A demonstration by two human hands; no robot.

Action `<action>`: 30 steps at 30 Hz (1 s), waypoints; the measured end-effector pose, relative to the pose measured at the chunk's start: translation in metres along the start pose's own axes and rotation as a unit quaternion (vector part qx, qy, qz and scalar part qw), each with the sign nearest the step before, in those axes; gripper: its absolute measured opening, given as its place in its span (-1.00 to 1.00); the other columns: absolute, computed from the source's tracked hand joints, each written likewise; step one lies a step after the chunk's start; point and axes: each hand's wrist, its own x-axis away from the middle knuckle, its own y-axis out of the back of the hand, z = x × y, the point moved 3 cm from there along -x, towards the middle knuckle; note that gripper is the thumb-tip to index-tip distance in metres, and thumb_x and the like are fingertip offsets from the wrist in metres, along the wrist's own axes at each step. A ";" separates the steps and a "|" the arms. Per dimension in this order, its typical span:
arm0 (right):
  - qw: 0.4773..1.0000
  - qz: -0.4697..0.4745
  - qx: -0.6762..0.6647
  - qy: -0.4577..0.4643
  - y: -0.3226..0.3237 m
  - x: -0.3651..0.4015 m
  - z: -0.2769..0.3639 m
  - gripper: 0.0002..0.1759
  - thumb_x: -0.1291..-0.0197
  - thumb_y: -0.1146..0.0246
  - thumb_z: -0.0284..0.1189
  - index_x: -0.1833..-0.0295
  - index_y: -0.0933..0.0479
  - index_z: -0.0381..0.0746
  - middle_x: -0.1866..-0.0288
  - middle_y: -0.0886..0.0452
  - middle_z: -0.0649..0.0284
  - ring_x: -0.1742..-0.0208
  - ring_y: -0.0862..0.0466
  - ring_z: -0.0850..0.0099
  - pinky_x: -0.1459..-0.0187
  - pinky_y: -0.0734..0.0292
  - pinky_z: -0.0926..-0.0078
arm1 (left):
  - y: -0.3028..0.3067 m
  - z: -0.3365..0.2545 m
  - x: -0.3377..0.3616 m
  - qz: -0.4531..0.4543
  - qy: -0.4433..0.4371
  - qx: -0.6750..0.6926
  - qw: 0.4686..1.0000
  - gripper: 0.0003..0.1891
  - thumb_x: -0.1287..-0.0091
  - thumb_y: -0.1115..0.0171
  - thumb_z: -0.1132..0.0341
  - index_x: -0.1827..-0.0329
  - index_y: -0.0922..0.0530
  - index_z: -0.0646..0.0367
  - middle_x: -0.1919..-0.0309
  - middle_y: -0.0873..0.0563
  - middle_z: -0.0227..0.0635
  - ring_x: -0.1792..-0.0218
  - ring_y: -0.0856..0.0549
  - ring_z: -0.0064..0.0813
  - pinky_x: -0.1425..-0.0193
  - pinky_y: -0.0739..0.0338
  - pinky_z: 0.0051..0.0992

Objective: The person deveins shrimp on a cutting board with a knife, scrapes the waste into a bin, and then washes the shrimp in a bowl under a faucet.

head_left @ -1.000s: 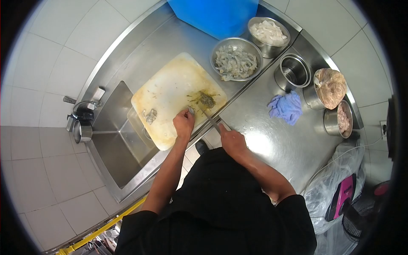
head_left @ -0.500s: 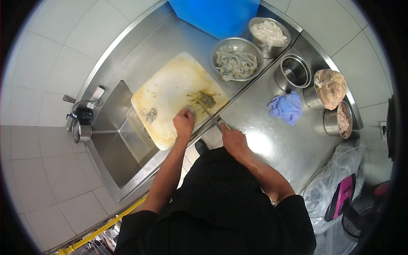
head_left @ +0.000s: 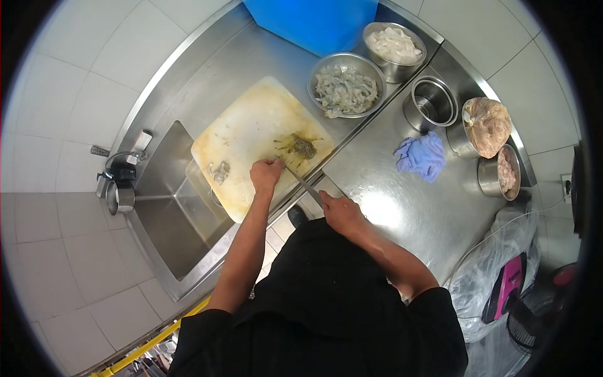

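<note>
Knife [head_left: 306, 184] now nearer left hand [head_left: 266, 174]

Steel counter [head_left: 370, 188], yellowed cutting board [head_left: 257, 122], metal bowl [head_left: 344, 60], blue cloth [head_left: 421, 156] (crumpled)

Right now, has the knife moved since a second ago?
Yes. Judged against the board, the knife has swung its tip leftward in the picture, away from the dark pile and toward the left hand.
</note>
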 end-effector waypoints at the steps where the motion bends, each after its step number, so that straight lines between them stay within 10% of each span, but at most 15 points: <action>1: 1.000 0.000 0.000 0.000 0.001 0.000 0.000 -0.51 -0.16 0.01 -0.51 -0.25 -0.36 -0.27 0.42 -0.63 -0.10 0.33 -0.66 -0.06 0.25 -0.56 -0.04 | 0.000 0.000 0.000 0.000 0.006 0.001 1.000 -0.67 0.01 -0.32 0.06 0.41 -0.73 0.18 0.49 -0.72 -0.05 0.37 -0.74 -0.13 0.16 -0.61 -0.30; 15: 0.999 -0.017 0.030 -0.035 -0.002 -0.002 -0.006 -0.57 -0.18 -0.01 -0.49 -0.20 -0.41 -0.21 0.44 -0.63 -0.05 0.36 -0.66 -0.05 0.28 -0.56 -0.04 | 0.020 0.002 0.008 0.066 0.003 0.223 0.973 -0.80 -0.13 -0.24 0.26 0.47 -0.63 0.25 0.63 -0.59 -0.42 0.62 -0.47 -0.65 0.52 -0.36 -0.58; 21: 0.999 -0.017 0.001 -0.041 0.000 -0.002 -0.006 -0.61 -0.23 -0.04 -0.44 -0.19 -0.42 -0.17 0.47 -0.60 -0.10 0.37 -0.64 -0.09 0.30 -0.53 -0.04 | 0.075 -0.103 0.032 0.232 -0.042 0.483 0.843 -0.74 -0.24 -0.25 0.29 0.10 -0.66 0.28 0.45 -0.69 -0.31 0.56 -0.50 -0.66 0.48 -0.35 -0.65; 25: 0.999 -0.039 -0.021 -0.018 0.007 0.003 -0.008 -0.60 -0.23 -0.09 -0.41 -0.20 -0.42 -0.13 0.48 -0.60 -0.11 0.36 -0.62 -0.13 0.29 -0.53 -0.04 | 0.078 -0.054 -0.007 0.092 -0.160 0.149 0.971 -0.66 -0.13 -0.31 0.32 0.02 -0.66 0.17 0.34 -0.75 -0.15 0.37 -0.71 -0.38 0.25 -0.56 -0.46; 30: 0.996 -0.060 -0.042 -0.040 0.019 0.013 -0.010 -0.59 -0.20 -0.14 -0.39 -0.19 -0.44 -0.13 0.45 -0.60 -0.11 0.34 -0.61 -0.12 0.25 -0.52 -0.05 | 0.111 0.059 -0.046 -0.098 -0.112 -0.153 0.977 -0.70 -0.10 -0.17 0.43 0.09 -0.67 0.09 0.27 -0.73 -0.06 0.18 -0.71 -0.10 0.05 -0.59 -0.27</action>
